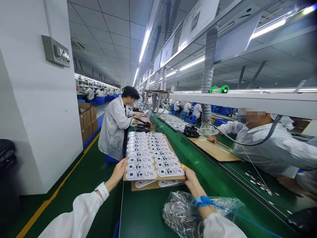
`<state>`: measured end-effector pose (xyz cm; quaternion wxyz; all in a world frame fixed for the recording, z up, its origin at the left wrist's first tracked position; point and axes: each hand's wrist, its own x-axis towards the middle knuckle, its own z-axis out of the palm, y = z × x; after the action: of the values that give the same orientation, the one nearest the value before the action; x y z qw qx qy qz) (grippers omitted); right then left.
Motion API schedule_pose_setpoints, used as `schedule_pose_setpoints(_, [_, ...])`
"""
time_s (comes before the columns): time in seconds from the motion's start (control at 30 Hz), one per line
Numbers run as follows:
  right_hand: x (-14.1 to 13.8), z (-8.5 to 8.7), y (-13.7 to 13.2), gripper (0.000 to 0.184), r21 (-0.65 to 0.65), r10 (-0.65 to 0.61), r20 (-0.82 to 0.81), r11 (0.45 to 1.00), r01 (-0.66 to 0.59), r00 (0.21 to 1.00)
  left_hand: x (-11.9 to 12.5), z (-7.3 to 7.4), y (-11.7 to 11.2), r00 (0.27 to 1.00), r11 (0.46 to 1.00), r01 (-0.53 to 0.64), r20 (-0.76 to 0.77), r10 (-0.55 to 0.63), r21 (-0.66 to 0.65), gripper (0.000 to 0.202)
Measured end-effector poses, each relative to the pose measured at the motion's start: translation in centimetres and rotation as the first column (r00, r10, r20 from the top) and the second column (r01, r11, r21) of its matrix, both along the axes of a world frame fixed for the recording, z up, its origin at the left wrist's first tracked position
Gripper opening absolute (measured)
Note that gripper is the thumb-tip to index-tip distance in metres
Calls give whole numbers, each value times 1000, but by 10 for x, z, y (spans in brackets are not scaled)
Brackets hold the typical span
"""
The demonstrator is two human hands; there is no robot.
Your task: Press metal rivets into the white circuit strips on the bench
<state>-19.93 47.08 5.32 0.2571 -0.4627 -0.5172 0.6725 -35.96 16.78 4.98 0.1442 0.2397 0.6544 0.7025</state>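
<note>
The head camera looks forward and down along a green workbench (146, 211), close above the left hand (117, 172) and right hand (193, 181), with a wide view far beyond them.

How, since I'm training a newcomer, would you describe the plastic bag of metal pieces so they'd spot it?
Find the green workbench. Below the right hand, gripping a cardboard tray of white parts, lies a crumpled clear bag, the only loose heap of shiny metal pieces.
</note>
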Motion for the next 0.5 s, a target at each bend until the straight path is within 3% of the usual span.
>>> schedule_pose_setpoints(0.17, [9, 0, -4, 24, -73, -33, 22, 997, 34, 999, 3, -9, 1, 1000, 1000, 30, 7, -30, 1, 32])
schedule_pose_setpoints(0.5, [14, -15, 3, 25, -49, -49, 5, 998, 49, 999, -1, -30, 8, 998, 995, 71, 5, -70, -70, 31])
